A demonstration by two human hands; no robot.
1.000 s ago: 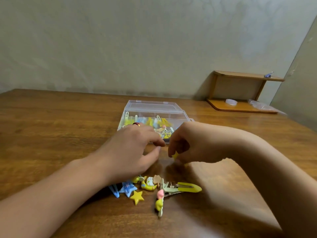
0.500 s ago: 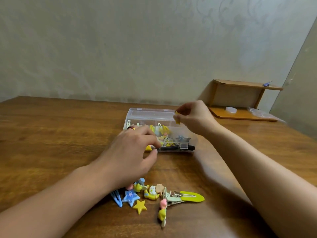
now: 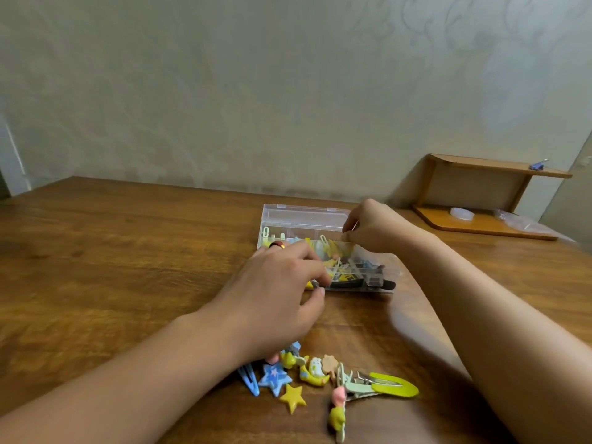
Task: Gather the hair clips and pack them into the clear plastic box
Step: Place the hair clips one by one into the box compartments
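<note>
Hair clips (image 3: pixel 323 378) are partly packed: a good many already lie inside the clear plastic box (image 3: pixel 323 248), which stands open on the tabletop (image 3: pixel 128 251) with its lid tipped back toward the wall. More than a handful still wait in a loose heap near the front edge, among them a blue star, a yellow star (image 3: pixel 293 398), a blue snap clip and a long lime-green clip (image 3: pixel 392 384) at the right of the heap. By my reckoning the job is somewhere past the middle, though the box's contents overlap too much to count.

The right hand (image 3: pixel 376 227) hovers over the far right corner of the box, fingertips pinched together; whether anything is held between them I cannot tell. The left hand (image 3: pixel 278 296) rests at the near left corner of the box, thumb and forefinger closed on something small and dark at the box's front wall, which I cannot identify; it may simply be steadying the box.

Room for moving is generous. Bare wood stretches wide to the left and behind the box. The heap sits just under the left wrist, so a backward sweep of that forearm could scatter clips toward the near edge. On the right, a small wooden shelf (image 3: pixel 487 193) stands well apart from the work.
</note>
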